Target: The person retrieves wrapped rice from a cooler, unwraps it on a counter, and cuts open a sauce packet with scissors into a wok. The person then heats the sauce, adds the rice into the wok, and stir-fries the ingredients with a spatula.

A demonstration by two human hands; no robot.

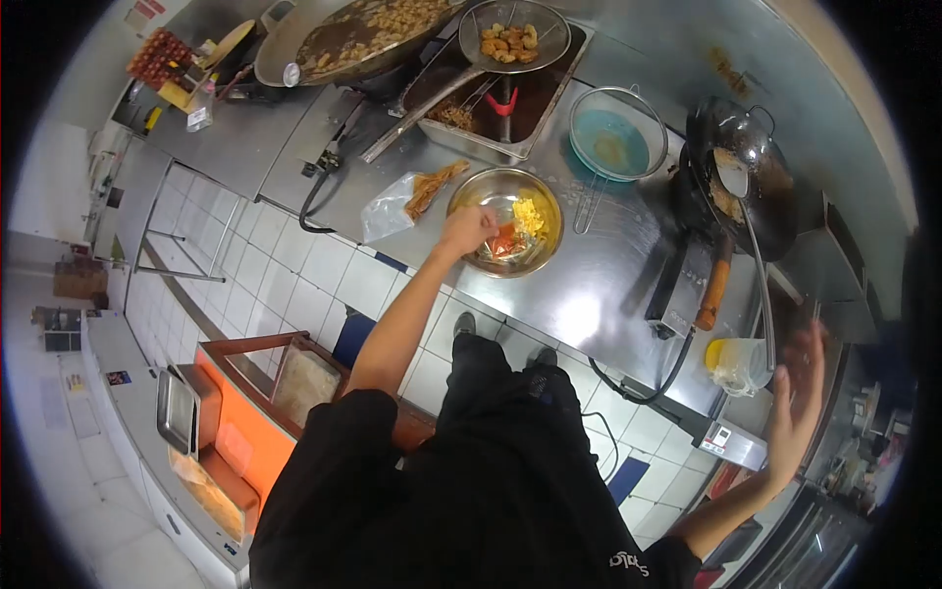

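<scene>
My left hand [470, 232] is closed over the left rim of a metal bowl [551, 236]; what its fingers hold, if anything, is too small to make out. Inside the bowl lie chopped yellow pieces [529, 217] and a red seasoning [504, 241]. A clear plastic bag [388, 208] with brown dried food [433, 187] rests left of the bowl. Far to the right, my right hand [800, 393] is raised with its fingers apart, near the end of a long ladle handle [763, 285] and beside a plastic tub [743, 363].
A strainer [515, 37] with fried pieces lies across an oil vat [520, 147]. Behind the bowl is a teal basin [618, 142] under a sieve. A wok [775, 211] with a wooden handle [714, 294] stands right. A large pan [368, 39] is at the back left.
</scene>
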